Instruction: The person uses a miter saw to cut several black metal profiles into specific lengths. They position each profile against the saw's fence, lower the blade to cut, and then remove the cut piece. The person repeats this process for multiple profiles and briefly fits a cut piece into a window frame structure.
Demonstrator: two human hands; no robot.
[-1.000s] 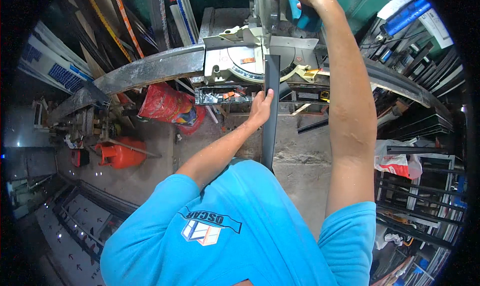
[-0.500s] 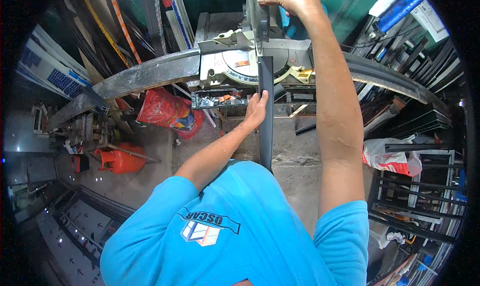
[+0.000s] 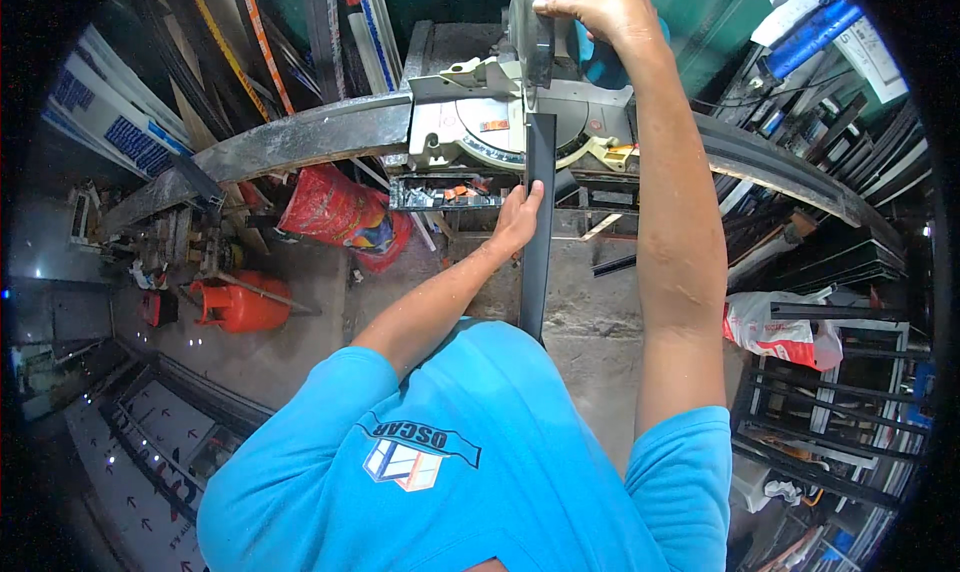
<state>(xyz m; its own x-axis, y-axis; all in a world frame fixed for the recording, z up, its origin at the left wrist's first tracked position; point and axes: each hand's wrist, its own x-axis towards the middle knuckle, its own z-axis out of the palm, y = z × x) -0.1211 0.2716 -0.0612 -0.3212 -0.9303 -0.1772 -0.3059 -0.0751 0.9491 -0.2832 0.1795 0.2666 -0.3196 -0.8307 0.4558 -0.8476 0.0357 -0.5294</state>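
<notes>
Left hand (image 3: 515,221) pinches dark bar (image 3: 538,262), which lies along its right side. Right hand (image 3: 615,12) touches saw (image 3: 538,52); cannot tell its grip.

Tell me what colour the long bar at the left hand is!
The long bar is dark grey, best seen in the head view.

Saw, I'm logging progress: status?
Left hand holding bar. Right hand at teal handle. Bar's far end at saw. Right forearm hides part of rail.

We count two hands (image 3: 516,219) (image 3: 614,14), one saw (image 3: 539,57) and one dark bar (image 3: 537,252) crossing its base's (image 3: 466,118) front edge. We also see one red cylinder (image 3: 250,304) on the floor (image 3: 315,357) and one red sack (image 3: 330,207).
</notes>
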